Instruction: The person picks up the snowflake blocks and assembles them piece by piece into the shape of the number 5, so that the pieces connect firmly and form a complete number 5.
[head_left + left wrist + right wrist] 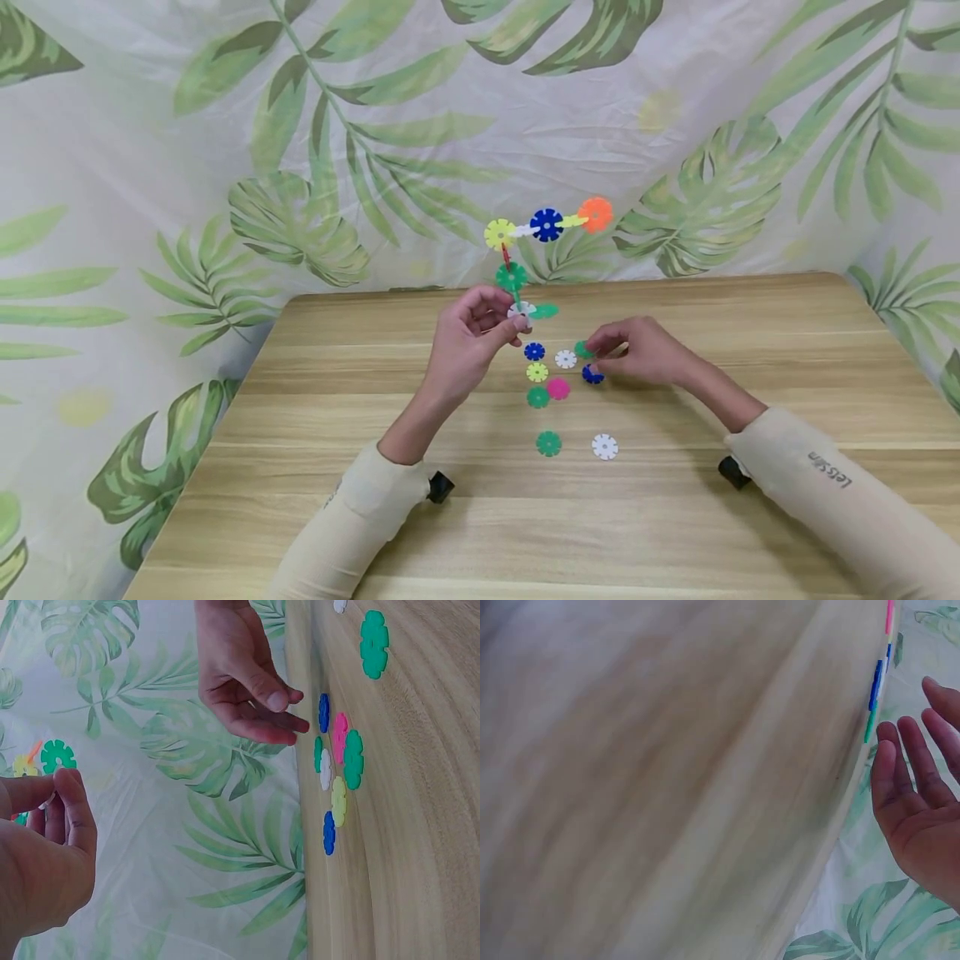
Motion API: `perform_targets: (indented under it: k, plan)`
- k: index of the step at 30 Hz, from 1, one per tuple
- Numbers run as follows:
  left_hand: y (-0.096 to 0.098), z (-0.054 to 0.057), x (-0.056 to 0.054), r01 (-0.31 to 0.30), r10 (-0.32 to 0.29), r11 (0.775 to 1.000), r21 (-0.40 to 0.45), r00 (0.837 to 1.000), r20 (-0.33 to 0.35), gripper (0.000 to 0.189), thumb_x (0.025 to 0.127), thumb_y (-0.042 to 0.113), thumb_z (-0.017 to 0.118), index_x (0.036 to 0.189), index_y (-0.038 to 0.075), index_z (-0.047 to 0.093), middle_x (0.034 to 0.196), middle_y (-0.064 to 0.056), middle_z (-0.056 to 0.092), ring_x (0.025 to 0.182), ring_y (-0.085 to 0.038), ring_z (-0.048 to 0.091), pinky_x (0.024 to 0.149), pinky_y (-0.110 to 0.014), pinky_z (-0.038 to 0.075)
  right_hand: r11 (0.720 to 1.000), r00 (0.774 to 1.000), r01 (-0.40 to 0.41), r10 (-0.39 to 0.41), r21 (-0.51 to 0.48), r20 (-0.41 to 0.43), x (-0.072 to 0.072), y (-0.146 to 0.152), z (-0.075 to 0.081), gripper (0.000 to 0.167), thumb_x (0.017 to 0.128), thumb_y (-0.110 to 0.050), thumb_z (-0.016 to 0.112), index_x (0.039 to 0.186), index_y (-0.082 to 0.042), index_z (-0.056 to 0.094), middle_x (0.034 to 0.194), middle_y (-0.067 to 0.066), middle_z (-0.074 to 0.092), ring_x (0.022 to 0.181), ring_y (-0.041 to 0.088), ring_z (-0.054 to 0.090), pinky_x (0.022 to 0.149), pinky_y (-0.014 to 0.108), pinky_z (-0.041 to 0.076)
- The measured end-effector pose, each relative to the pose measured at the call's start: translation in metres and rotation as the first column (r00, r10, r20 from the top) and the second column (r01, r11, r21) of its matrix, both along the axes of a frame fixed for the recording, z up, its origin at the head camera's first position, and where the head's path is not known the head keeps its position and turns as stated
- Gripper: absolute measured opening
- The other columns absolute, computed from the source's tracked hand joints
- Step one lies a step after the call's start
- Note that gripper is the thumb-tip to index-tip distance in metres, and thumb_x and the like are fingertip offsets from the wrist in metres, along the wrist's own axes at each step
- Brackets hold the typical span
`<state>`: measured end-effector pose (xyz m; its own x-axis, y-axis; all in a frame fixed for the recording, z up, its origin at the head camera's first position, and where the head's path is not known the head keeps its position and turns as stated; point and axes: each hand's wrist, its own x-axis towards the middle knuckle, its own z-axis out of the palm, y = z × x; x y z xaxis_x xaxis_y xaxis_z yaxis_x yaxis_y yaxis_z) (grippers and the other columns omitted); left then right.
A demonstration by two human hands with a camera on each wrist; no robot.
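Note:
My left hand (467,340) pinches a white notched plastic disc (517,310) at the lower end of a linked chain of discs. From it rise a green disc (512,277), a red one (506,256) and a yellow one (500,234). The chain then runs right through a blue disc (547,225) to an orange one (596,214). Another green disc (545,311) juts out beside the white one. Above the table, my right hand (647,352) holds nothing, its fingers loosely bent and apart. Nearest to it lie a blue disc (592,375) and a partly hidden green disc (582,349).
On the wooden table (480,517) lie several loose discs, among them a yellow one (536,372), a pink one (558,389) touching a green one (537,397), and a white one (604,447) nearer me. A leaf-patterned cloth (420,150) hangs behind the table's far edge.

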<state>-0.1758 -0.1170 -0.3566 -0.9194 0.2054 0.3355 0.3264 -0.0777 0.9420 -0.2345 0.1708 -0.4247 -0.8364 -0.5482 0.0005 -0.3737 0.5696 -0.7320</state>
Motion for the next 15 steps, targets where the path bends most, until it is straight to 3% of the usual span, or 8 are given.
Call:
perform_targets:
  k: [15]
  plan:
    - [0.0004,-0.0013,-0.0015,0.008,-0.007,1.000,-0.019,1.000,0.009,0.019,0.097,-0.008,0.071,0.114,-0.008,0.062,0.095,-0.008,0.068,0.085,-0.015,0.076,0.075,-0.026,0.065,0.990,0.994,-0.092,0.099,0.103,-0.056,0.0016,-0.0032,-0.0072,0.022,0.091,-0.008,0.086,0.112,-0.011,0.082,0.106,0.004,0.081,0.098,0.018,0.074,0.090,0.042,0.064]
